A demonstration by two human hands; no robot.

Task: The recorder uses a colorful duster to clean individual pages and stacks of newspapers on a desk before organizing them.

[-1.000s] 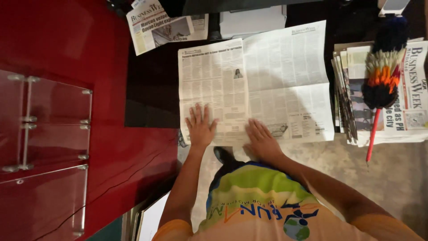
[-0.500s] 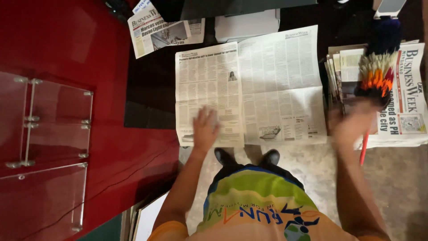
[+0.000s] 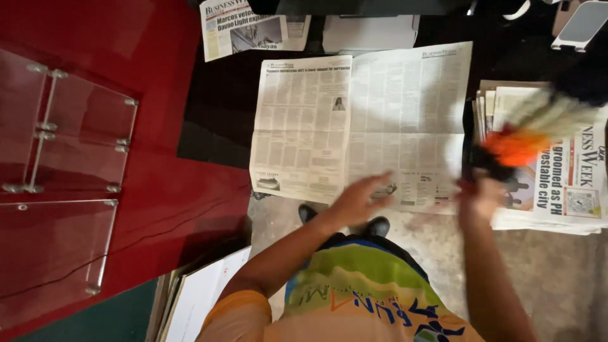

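Now your left hand (image 3: 358, 201) lies spread over the open newspaper (image 3: 361, 123) — your right hand (image 3: 484, 193) grips the feather duster (image 3: 538, 130), blurred.

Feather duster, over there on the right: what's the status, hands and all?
Right hand gripping feather duster, blurred, above newspaper stack. Left hand open, at the near edge of the spread newspaper. Nothing in the way.
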